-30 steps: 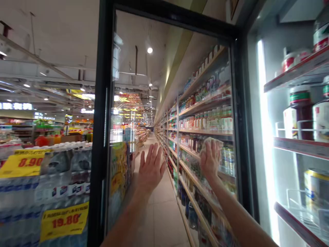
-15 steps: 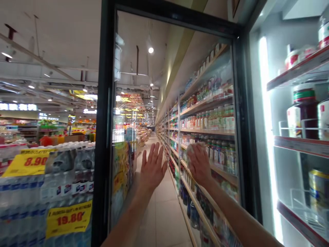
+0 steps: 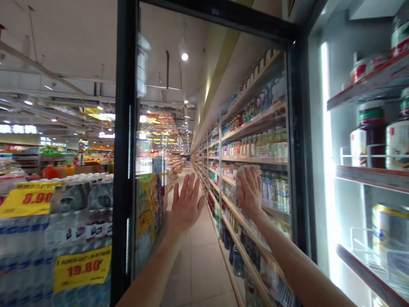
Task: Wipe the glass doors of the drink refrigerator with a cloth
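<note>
Head view forward, seemingly near glass door (image 3: 211, 149)

Pale crumpled cloth (image 3: 242, 173); against glass door (image 3: 125, 140)

Glass pane (image 3: 204, 81): blocks fwd reach for my L hand (image 3: 185, 207) & R hand (image 3: 249, 194) — sideways room betw. them, more above.
L upright (image 3: 123, 136): dark bar, stops a slide past pane edge.
R upright (image 3: 300, 136): same, beyond my cloth (image 3: 243, 172).
Bottle packs (image 3: 79, 230): fill low space outside L upright — air above them free.
Fridge shelves (image 3: 370, 175): far R, btls (image 3: 377, 135) & wire rails (image 3: 369, 157) in way; gap above the can (image 3: 388, 228).
</note>
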### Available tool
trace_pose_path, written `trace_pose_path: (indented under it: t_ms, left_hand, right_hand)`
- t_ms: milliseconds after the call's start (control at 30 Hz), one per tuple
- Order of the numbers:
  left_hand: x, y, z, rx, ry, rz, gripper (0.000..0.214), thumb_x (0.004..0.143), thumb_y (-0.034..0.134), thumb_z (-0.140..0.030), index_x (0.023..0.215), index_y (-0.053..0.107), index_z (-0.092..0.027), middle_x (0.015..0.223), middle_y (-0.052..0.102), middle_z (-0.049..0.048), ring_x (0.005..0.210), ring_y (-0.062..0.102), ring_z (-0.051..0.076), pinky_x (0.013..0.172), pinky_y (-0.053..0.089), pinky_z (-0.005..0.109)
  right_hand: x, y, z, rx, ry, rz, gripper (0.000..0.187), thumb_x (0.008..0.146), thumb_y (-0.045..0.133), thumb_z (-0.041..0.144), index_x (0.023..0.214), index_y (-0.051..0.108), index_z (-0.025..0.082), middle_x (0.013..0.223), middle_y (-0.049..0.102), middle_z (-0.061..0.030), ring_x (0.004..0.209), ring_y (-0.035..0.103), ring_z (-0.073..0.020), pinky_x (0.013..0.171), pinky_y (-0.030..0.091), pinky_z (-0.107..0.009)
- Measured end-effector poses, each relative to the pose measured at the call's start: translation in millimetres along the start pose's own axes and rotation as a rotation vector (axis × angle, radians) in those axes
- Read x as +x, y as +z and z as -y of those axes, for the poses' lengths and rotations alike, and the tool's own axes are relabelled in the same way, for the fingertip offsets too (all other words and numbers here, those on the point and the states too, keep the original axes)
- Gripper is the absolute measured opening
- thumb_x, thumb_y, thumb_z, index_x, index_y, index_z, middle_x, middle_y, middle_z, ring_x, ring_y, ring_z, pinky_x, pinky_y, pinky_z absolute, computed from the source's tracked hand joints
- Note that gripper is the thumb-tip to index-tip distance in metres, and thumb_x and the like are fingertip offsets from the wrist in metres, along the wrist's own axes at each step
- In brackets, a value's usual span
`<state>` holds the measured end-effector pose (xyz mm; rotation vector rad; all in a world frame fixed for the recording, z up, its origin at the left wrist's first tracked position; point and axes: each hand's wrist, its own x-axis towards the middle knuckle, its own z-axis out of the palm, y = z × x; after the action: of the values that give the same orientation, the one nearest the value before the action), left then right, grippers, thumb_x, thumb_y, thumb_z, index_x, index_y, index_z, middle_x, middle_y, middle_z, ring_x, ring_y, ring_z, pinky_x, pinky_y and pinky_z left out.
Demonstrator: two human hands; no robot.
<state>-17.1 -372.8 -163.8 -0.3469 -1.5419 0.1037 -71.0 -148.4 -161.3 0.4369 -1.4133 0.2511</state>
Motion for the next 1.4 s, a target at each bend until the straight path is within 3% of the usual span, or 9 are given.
trace_pose_path:
  t_ms: [100, 267, 467, 633, 800, 1000, 1200, 1333, 1400]
  left_hand:
    - [0.6, -0.4, 0.0, 0.008, 0.009, -0.014, 0.063, 0.09, 0.044, -0.032, 0.145, 0.018, -0.017, 0.14, 0.042, 0.011, 0.135, 0.03, 0.021, 0.114, 0.012, 0.041]
    - [1.0, -1.0, -0.1, 0.012, -0.006, -0.012, 0.061, 0.089, 0.044, -0.032, 0.144, 0.022, -0.016, 0.14, 0.042, 0.0111, 0.136, 0.03, 0.021, 0.114, 0.011, 0.041]
    - [0.3, 0.1, -0.1, 0.004, 0.008, -0.027, 0.062, 0.089, 0.043, -0.032, 0.144, 0.02, -0.016, 0.14, 0.042, 0.0112, 0.138, 0.025, 0.02, 0.114, 0.012, 0.041]
    - [0.6, -1.1, -0.8, -0.004, -0.011, -0.018, 0.063, 0.089, 0.043, -0.033, 0.145, 0.018, -0.017, 0.141, 0.041, 0.0105, 0.137, 0.026, 0.02, 0.115, 0.012, 0.041]
    - [1.7, -3.6, -1.9, 0.009, 0.009, -0.025, 0.062, 0.089, 0.043, -0.032, 0.145, 0.02, -0.016, 0.14, 0.043, 0.0106, 0.136, 0.028, 0.021, 0.114, 0.012, 0.041]
    - [0.7, -1.4, -0.9, 0.003, -0.007, -0.028, 0.062, 0.09, 0.043, -0.033, 0.145, 0.019, -0.017, 0.14, 0.043, 0.0104, 0.136, 0.03, 0.021, 0.114, 0.013, 0.041]
    - [0.1, -1.5, 0.7, 0.001, 0.005, -0.017, 0.063, 0.089, 0.044, -0.032, 0.145, 0.02, -0.017, 0.14, 0.042, 0.011, 0.135, 0.03, 0.021, 0.115, 0.012, 0.041]
    - [0.2, -1.6, 1.2, 0.002, 0.005, -0.015, 0.063, 0.089, 0.046, -0.031, 0.144, 0.021, -0.017, 0.14, 0.042, 0.0113, 0.136, 0.029, 0.021, 0.115, 0.012, 0.041]
    - [0.1, -1.5, 1.1, 0.008, 0.01, -0.019, 0.062, 0.089, 0.046, -0.031, 0.144, 0.022, -0.016, 0.14, 0.042, 0.0116, 0.136, 0.028, 0.022, 0.115, 0.013, 0.042]
  right_hand:
    - [11.3, 4.0, 2.3, -0.069, 0.216, -0.119, 0.048, 0.09, 0.034, 0.025, 0.137, 0.038, 0.015, 0.144, 0.037, -0.0165, 0.139, 0.024, -0.0272, 0.107, 0.026, -0.053]
    - [19.9, 6.9, 15.0, 0.044, -0.253, 0.073, 0.043, 0.088, 0.039, 0.025, 0.131, 0.046, 0.022, 0.139, 0.045, -0.009, 0.138, 0.027, -0.0218, 0.111, 0.025, -0.046]
    - [28.8, 10.1, 15.7, -0.05, 0.119, -0.122, 0.048, 0.09, 0.035, 0.025, 0.137, 0.04, 0.015, 0.143, 0.039, -0.0155, 0.139, 0.025, -0.0261, 0.108, 0.027, -0.05]
    - [27.1, 9.5, 17.9, 0.037, -0.251, 0.081, 0.045, 0.088, 0.038, 0.024, 0.133, 0.044, 0.024, 0.141, 0.044, -0.0069, 0.138, 0.027, -0.0209, 0.112, 0.023, -0.045]
    - [34.6, 6.1, -6.7, -0.086, 0.218, -0.106, 0.048, 0.09, 0.033, 0.026, 0.137, 0.039, 0.018, 0.144, 0.038, -0.014, 0.138, 0.027, -0.0262, 0.107, 0.028, -0.052]
    - [25.1, 4.2, 10.1, 0.055, -0.289, 0.122, 0.043, 0.088, 0.04, 0.025, 0.131, 0.047, 0.025, 0.14, 0.045, -0.0057, 0.137, 0.028, -0.0206, 0.112, 0.024, -0.045]
    - [26.6, 1.8, -20.0, -0.072, 0.247, -0.146, 0.05, 0.091, 0.033, 0.026, 0.14, 0.035, 0.018, 0.146, 0.033, -0.0143, 0.138, 0.025, -0.027, 0.107, 0.026, -0.053]
    - [17.1, 0.0, -7.0, 0.021, -0.187, 0.094, 0.044, 0.089, 0.039, 0.025, 0.132, 0.046, 0.025, 0.143, 0.04, -0.0067, 0.138, 0.027, -0.0217, 0.111, 0.023, -0.047]
    - [14.7, -1.3, -13.2, 0.001, -0.15, 0.102, 0.041, 0.089, 0.041, 0.027, 0.128, 0.05, 0.026, 0.142, 0.042, -0.0064, 0.137, 0.029, -0.0225, 0.11, 0.023, -0.048]
